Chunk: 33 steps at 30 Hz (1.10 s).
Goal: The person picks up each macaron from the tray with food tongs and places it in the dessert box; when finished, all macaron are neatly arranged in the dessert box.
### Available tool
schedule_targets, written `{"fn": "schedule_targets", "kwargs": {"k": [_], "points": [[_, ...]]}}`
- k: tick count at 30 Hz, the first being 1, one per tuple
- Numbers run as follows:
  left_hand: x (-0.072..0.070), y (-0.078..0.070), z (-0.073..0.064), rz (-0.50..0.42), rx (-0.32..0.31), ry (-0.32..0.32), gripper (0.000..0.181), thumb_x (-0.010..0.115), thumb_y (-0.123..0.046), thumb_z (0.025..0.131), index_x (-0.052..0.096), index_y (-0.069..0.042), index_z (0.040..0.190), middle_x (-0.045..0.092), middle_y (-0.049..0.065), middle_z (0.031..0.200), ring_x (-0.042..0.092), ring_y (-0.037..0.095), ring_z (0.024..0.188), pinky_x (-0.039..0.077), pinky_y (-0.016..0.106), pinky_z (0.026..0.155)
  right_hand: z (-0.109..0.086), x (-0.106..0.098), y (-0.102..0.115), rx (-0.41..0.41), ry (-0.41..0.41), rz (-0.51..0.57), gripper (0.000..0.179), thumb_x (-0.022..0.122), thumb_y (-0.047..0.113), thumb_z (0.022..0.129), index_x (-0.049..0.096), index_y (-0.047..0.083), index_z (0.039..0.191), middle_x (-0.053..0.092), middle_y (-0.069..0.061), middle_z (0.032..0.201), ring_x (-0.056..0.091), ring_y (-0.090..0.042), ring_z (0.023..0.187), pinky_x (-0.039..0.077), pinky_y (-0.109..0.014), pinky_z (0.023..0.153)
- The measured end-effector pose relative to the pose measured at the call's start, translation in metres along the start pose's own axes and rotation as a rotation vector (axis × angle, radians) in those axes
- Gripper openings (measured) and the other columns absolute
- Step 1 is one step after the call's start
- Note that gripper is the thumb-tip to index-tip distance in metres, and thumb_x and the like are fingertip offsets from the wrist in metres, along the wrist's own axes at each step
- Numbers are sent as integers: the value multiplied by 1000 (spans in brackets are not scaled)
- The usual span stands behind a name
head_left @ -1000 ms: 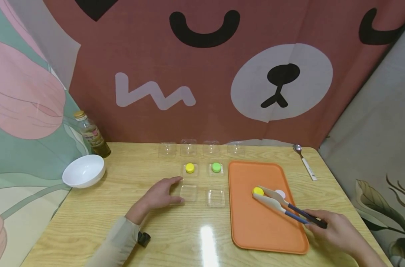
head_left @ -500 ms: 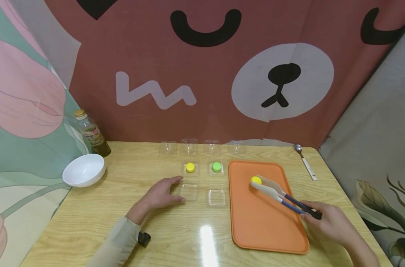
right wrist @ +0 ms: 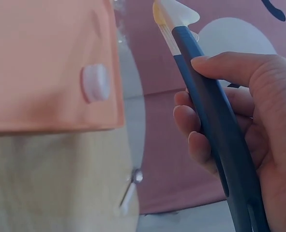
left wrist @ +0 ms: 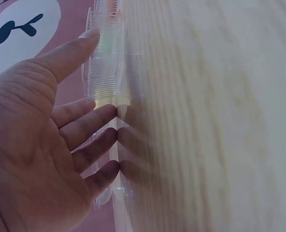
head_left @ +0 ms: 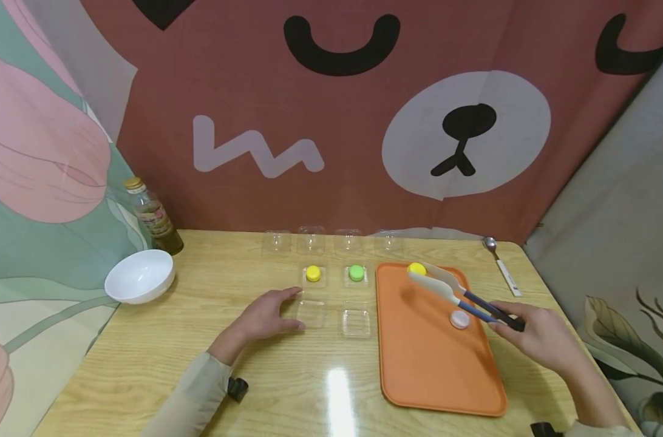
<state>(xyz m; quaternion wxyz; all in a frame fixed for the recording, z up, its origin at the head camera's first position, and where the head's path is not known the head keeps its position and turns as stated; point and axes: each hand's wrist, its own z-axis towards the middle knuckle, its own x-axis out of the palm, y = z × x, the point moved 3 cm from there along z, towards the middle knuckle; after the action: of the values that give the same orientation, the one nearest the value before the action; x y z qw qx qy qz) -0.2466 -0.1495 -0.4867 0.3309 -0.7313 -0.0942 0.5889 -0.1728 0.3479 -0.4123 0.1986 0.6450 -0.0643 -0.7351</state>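
My right hand (head_left: 541, 337) grips blue-and-black handled tongs (head_left: 476, 303) with pale tips. Between those tips a yellow macaron (head_left: 416, 268) is held above the far part of the orange tray (head_left: 435, 376), where their shadow falls. A pale pink macaron (head_left: 459, 319) lies on the tray below the tongs. My left hand (head_left: 263, 315) rests with fingers spread and fingertips at the tabletop, beside a clear plastic box (head_left: 311, 314). Another such box (head_left: 356, 323) is to its right. Behind them, a second yellow macaron (head_left: 313, 273) and a green macaron (head_left: 356, 273) each sit in a clear box.
Several clear lids (head_left: 349, 241) line the table's back edge. At the left stand a white bowl (head_left: 139, 277) and a glass bottle (head_left: 155, 218) of dark liquid. A spoon (head_left: 502, 267) with a white handle lies right of the tray. A bear-print cloth (head_left: 353, 139) hangs behind.
The right hand has lifted the tongs with the yellow macaron toward the tray's far edge, uncovering the pale pink macaron. My left hand stays in place.
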Motion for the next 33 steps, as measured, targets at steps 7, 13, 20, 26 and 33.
{"fn": "schedule_targets", "kwargs": {"k": [7,13,20,26,33], "points": [[-1,-2,1,22,18,9,81,85,-42,81,51,-15,150,62,8,143,53,32,137,43,50,115,12,-13,11,-58,-31,5,40,78,28,89,72,9,124,54,6,67,38,-2,55,31,-22,48],[-2,-3,1,44,30,11,81,85,-42,81,52,-15,149,63,8,142,55,32,135,44,49,114,22,-15,19,-78,-37,-4,41,78,31,90,72,11,125,53,8,65,36,-2,53,31,-23,48],[-3,-5,1,29,26,13,83,86,-41,80,51,-14,150,63,8,141,55,32,135,44,50,114,30,-10,32,-99,-19,41,39,79,25,89,72,11,125,62,8,70,38,-1,49,33,-23,45],[-2,-5,1,22,8,14,83,86,-42,80,50,-16,150,62,8,143,54,31,136,44,50,114,39,-5,46,-117,13,58,43,78,26,90,70,7,128,66,5,77,40,-2,51,34,-22,46],[-3,-6,0,15,4,17,82,85,-42,80,50,-16,150,61,8,144,54,32,137,44,51,114,49,4,62,-174,24,117,36,79,21,89,74,11,123,62,9,71,40,-2,52,33,-22,46]]}}
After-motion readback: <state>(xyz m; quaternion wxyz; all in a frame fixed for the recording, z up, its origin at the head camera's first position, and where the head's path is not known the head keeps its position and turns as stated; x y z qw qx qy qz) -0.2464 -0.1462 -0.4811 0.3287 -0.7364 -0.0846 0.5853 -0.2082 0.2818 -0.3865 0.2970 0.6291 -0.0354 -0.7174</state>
